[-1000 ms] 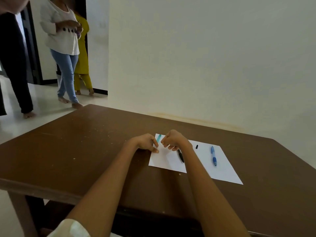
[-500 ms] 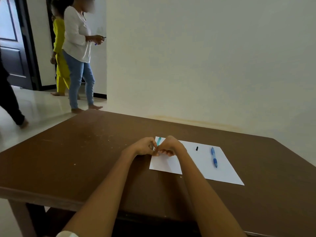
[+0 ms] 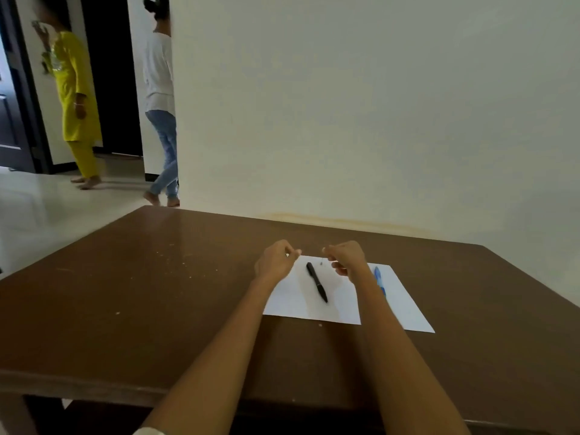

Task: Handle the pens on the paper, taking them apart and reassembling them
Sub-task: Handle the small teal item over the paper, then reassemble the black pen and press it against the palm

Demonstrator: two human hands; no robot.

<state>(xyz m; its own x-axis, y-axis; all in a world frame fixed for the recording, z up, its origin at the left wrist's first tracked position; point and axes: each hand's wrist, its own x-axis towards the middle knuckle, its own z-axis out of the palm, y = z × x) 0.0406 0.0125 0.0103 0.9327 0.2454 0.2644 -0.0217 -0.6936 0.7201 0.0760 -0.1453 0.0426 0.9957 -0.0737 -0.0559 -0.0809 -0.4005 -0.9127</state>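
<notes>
A white paper [image 3: 314,309] lies on the brown table [image 3: 157,309]. A black pen [image 3: 317,282] rests slantwise on the paper between my hands. A blue pen [image 3: 378,279] lies further right, partly hidden behind my right forearm. My left hand [image 3: 274,262] hovers over the paper's far left corner, fingers curled, pinching a tiny glinting piece [image 3: 287,254]. My right hand [image 3: 346,257] pinches a small thin pen part [image 3: 322,262] that hangs from its fingertips. Both pieces are too small to identify.
A pale wall [image 3: 376,120] stands right behind the table's far edge. Two people [image 3: 75,105] stand on the tiled floor by dark doorways at the far left. The table's near edge runs across the bottom.
My hands were pressed together at the paper's far left corner and have pulled apart. The black pen now lies uncovered between them. The people have moved toward the doorway.
</notes>
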